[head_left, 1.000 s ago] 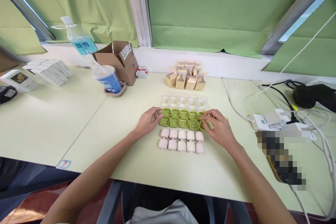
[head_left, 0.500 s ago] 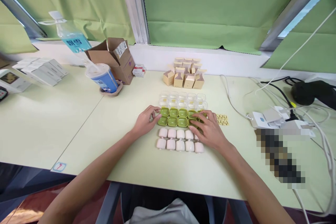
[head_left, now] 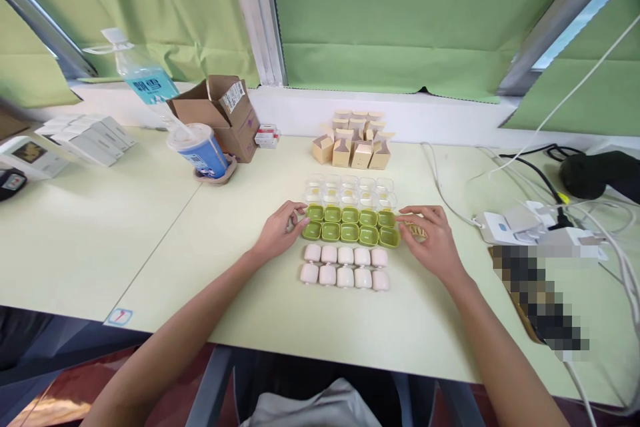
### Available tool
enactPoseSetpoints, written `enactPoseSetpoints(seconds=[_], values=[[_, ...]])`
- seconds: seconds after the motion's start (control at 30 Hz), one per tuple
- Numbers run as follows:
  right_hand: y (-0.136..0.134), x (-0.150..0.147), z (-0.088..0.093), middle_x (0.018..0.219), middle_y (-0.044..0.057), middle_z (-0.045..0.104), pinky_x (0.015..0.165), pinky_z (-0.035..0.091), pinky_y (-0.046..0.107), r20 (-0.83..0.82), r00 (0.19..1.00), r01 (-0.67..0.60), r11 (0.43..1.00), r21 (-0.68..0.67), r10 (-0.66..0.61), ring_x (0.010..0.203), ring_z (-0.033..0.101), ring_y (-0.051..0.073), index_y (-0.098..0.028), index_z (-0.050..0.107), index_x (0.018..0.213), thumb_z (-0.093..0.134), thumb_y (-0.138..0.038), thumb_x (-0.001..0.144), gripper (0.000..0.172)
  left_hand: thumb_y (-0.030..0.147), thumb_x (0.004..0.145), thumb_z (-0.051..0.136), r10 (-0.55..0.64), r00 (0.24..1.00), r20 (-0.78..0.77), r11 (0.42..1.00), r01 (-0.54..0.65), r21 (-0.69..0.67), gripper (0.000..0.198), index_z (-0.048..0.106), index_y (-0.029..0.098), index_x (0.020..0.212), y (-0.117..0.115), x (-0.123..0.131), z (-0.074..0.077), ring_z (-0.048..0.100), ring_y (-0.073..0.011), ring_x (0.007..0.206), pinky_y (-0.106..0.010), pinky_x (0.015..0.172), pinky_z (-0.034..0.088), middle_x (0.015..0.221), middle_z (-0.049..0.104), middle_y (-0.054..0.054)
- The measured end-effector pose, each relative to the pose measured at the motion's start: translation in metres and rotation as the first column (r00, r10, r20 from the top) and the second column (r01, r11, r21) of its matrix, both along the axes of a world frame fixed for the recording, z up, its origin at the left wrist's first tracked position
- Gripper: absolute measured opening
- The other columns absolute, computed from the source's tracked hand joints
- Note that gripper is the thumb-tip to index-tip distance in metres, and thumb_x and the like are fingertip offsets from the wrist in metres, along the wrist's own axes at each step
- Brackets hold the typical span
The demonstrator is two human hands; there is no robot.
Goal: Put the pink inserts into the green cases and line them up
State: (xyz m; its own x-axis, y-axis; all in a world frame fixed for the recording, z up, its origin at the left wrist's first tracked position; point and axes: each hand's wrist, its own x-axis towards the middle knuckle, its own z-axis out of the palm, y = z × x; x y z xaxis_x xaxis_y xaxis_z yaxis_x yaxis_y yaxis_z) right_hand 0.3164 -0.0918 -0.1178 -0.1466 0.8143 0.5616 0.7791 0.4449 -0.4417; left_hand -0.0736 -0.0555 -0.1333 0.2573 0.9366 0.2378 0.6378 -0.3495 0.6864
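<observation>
Head view: ten green cases (head_left: 350, 225) stand on the pale worktop (head_left: 150, 233) as a tight block, two rows of five, sides touching and edges running fairly straight. Just in front of them, nearer the person, ten pink cases (head_left: 345, 265) lie in the same two-by-five pattern. Just behind, clear cases (head_left: 350, 190) form two more rows. Judged from how things lie, the lining-up of all three colours looks largely done. Nothing has been put inside the green cases, and a cluster of tan cartons (head_left: 353, 143) waits untouched further back by the wall.

The left hand (head_left: 277, 233) comes in low from the left, wrist on the worktop, fingers curled against the left end of the green block. Its grip is narrow, thumb and forefinger close together at the end case of the back row. I cannot tell whether they pinch the rim or only press against it.

The right hand (head_left: 435, 243) lies palm down at the block's right end, its grip slack and spread, closed on nothing. Its fingers rest over a small yellowish sheet (head_left: 416, 230) just beside the last green case, forefinger reaching toward it.

Away to the left stand a blue cup (head_left: 197, 150) and an open cardboard box (head_left: 220, 113); cables (head_left: 530, 180) trail on the right
</observation>
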Motion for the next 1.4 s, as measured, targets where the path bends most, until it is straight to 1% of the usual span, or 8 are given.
enactPoseSetpoints(seconds=[0.1, 0.23, 0.83, 0.93, 1.03, 1.2, 1.3, 1.4], values=[[0.002, 0.009, -0.005, 0.113, 0.011, 0.074, 0.088, 0.063, 0.05, -0.057, 0.996, 0.065, 0.987, -0.15, -0.074, 0.092, 0.071, 0.028, -0.025, 0.085, 0.114, 0.067, -0.034, 0.098, 0.025, 0.047, 0.106, 0.058, 0.0, 1.0, -0.022, 1.0, -0.001, -0.012, 0.038, 0.067, 0.021, 0.133, -0.001, 0.0, 0.002, 0.069, -0.0163, 0.086, -0.033, 0.085, 0.055, 0.118, 0.079, -0.006], [0.003, 0.008, -0.008, 0.11, 0.007, 0.073, 0.071, 0.061, 0.043, -0.147, 0.983, 0.056, 0.943, -0.327, -0.109, 0.059, 0.059, 0.016, -0.023, 0.079, 0.126, 0.068, -0.037, 0.094, 0.037, 0.048, 0.107, 0.057, -0.006, 0.999, -0.042, 1.0, 0.006, -0.014, 0.04, 0.067, 0.021, 0.134, -0.001, 0.0, 0.001, 0.068, -0.0167, 0.087, -0.033, 0.085, 0.055, 0.119, 0.079, -0.006], [0.001, -0.003, -0.013, 0.109, 0.01, 0.075, 0.067, 0.065, 0.04, -0.215, 0.975, 0.006, 0.972, -0.234, -0.058, 0.068, 0.067, 0.019, -0.023, 0.082, 0.113, 0.066, -0.04, 0.103, 0.026, 0.043, 0.112, 0.057, -0.02, 0.993, -0.116, 0.981, 0.042, 0.189, 0.032, 0.067, 0.022, 0.134, 0.004, -0.003, -0.009, 0.07, -0.0172, 0.086, -0.033, 0.079, 0.057, 0.113, 0.076, -0.007], [-0.004, -0.005, -0.007, 0.108, 0.009, 0.073, 0.059, 0.057, 0.037, -0.149, 0.989, 0.008, 0.997, -0.076, -0.019, 0.061, 0.059, 0.015, -0.023, 0.082, 0.116, 0.065, -0.039, 0.109, 0.025, 0.039, 0.112, 0.06, -0.03, 0.994, -0.109, 0.931, 0.067, 0.359, 0.031, 0.067, 0.021, 0.137, 0.0, -0.003, -0.005, 0.069, -0.0183, 0.091, -0.033, 0.078, 0.059, 0.118, 0.072, -0.01], [-0.016, -0.012, 0.003, 0.112, 0.01, 0.074, 0.061, 0.055, 0.036, -0.005, 0.986, -0.166, 0.985, 0.044, 0.166, 0.067, 0.06, 0.016, -0.024, 0.08, 0.127, 0.066, -0.04, 0.112, 0.026, 0.039, 0.111, 0.063, -0.194, 0.969, -0.156, 0.822, 0.247, 0.513, 0.034, 0.065, 0.023, 0.142, -0.013, 0.002, 0.004, 0.07, -0.0232, 0.103, -0.037, 0.084, 0.062, 0.119, 0.072, -0.012], [-0.041, -0.042, 0.008, 0.132, 0.019, 0.073, 0.099, 0.06, 0.06, 0.388, 0.831, -0.456, 0.887, 0.066, 0.398, 0.12, 0.065, 0.039, -0.02, 0.068, 0.155, 0.063, -0.073, 0.107, 0.071, 0.068, 0.11, 0.055, -0.429, 0.752, -0.501, 0.575, 0.655, 0.491, 0.071, 0.055, 0.015, 0.158, -0.045, 0.024, 0.016, 0.069, -0.0359, 0.125, -0.051, 0.101, 0.062, 0.134, 0.074, -0.021], [-0.049, -0.059, 0.001, 0.141, 0.024, 0.071, 0.105, 0.055, 0.064, 0.445, 0.791, -0.475, 0.88, 0.015, 0.42, 0.131, 0.059, 0.044, -0.014, 0.058, 0.165, 0.058, -0.08, 0.106, 0.089, 0.075, 0.108, 0.054, -0.389, 0.711, -0.586, 0.579, 0.684, 0.445, 0.084, 0.051, 0.011, 0.163, -0.055, 0.035, 0.014, 0.067, -0.0406, 0.136, -0.054, 0.108, 0.059, 0.143, 0.071, -0.026], [-0.047, -0.064, -0.005, 0.143, 0.024, 0.071, 0.106, 0.055, 0.062, 0.424, 0.804, -0.477, 0.878, 0.043, 0.416, 0.131, 0.06, 0.042, -0.014, 0.059, 0.163, 0.059, -0.073, 0.109, 0.08, 0.072, 0.109, 0.055, -0.364, 0.719, -0.592, 0.589, 0.67, 0.451, 0.08, 0.053, 0.011, 0.161, -0.055, 0.039, 0.008, 0.07, -0.0398, 0.129, -0.056, 0.108, 0.059, 0.142, 0.072, -0.026]])
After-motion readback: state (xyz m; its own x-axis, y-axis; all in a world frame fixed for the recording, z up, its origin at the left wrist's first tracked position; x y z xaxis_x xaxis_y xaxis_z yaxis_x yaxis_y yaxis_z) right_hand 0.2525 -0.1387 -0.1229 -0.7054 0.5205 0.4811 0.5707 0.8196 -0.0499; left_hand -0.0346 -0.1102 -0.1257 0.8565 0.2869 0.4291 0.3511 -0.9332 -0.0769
